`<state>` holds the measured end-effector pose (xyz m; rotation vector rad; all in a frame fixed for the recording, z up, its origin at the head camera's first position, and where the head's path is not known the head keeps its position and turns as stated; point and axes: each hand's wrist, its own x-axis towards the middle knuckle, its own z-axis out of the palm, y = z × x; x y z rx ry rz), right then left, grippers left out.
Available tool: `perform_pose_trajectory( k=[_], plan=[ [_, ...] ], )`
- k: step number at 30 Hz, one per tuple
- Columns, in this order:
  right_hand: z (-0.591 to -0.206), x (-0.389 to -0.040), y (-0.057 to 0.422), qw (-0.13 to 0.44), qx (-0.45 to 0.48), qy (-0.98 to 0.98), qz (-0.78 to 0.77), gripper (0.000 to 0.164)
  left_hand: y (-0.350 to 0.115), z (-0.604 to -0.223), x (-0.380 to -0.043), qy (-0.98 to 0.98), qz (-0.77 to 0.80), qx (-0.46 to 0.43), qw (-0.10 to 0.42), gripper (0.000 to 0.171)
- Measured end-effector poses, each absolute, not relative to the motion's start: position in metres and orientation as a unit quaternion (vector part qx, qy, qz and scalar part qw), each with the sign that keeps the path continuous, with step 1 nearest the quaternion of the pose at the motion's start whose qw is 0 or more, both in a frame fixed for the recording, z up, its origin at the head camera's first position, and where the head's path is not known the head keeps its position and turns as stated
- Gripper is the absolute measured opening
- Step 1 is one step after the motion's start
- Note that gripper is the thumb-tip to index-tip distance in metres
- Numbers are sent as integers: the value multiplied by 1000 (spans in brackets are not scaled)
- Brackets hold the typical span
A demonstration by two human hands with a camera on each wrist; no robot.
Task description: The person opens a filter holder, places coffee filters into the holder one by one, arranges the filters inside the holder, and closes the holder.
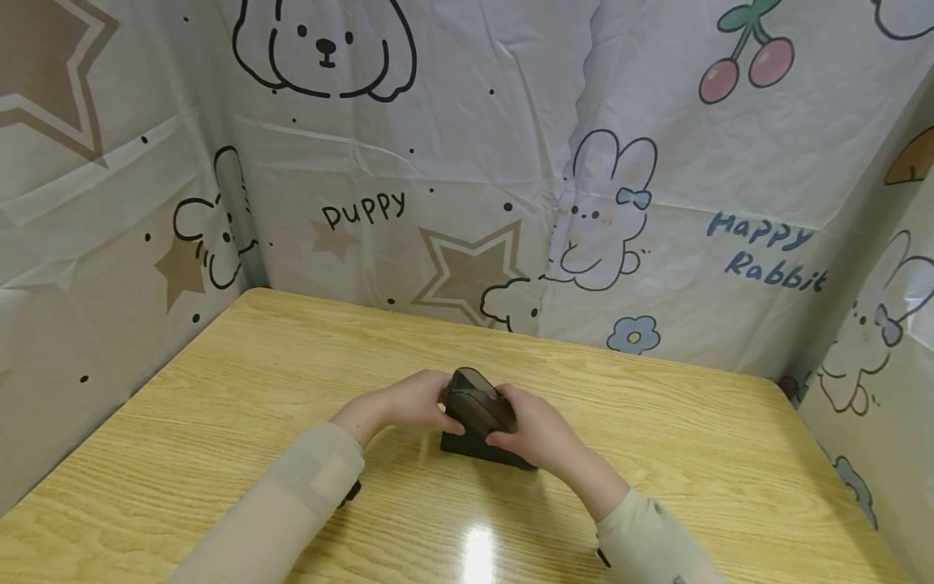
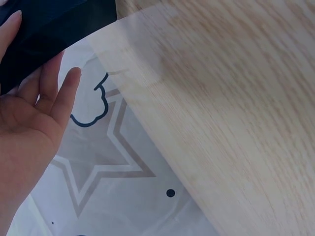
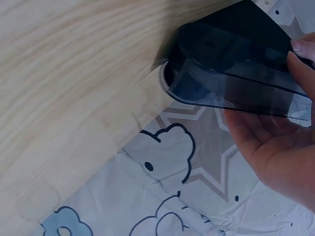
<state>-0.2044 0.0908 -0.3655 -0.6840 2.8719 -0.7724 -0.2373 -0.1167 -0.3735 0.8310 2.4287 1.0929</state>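
Note:
A black box (image 1: 477, 448) with a smoky see-through cover (image 3: 197, 83), rounded at one end, stands on the wooden table between both hands. The cover sits tilted at the top of the black part; whether the two are joined cannot be told. From the left side, my left hand (image 1: 416, 401) grips the box, thumb on the near face and fingers on the far one, as the left wrist view (image 2: 34, 115) also has it. My right hand (image 1: 543, 430) holds the right end of the cover, with its fingers (image 3: 261, 137) along the far side and the thumb opposite.
The wood-grain table (image 1: 277, 357) extends around the box on all sides. A light cloth (image 1: 467, 162) printed with cartoon animals and stars hangs behind the table and along its left and right sides. A bright light reflection lies near the front.

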Motion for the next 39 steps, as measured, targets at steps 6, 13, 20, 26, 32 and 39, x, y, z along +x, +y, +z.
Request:
perform_pose_trajectory(
  k=[6, 13, 20, 26, 32, 39],
  plan=[
    [-368, -208, 96, 55, -208, 944, -249, 50, -111, -375, -240, 866, 370, 296, 160, 41],
    [-371, -217, 101, 55, -185, 950, -244, 56, -102, -375, -245, 875, 365, 276, 156, 48],
    [-371, -226, 108, 42, -180, 955, -233, 60, -90, -376, -252, 890, 349, 257, 139, 50],
    [-370, -232, 110, 43, -172, 955, -239, 61, -83, -373, -255, 919, 294, 233, 121, 52],
    [-369, -234, 111, 40, -174, 955, -236, 62, -80, -373, -255, 924, 288, 224, 113, 51],
    [-378, -229, 116, 29, -161, 972, -167, 98, -81, -382, -250, 953, 210, 208, 71, 78]
  ],
)
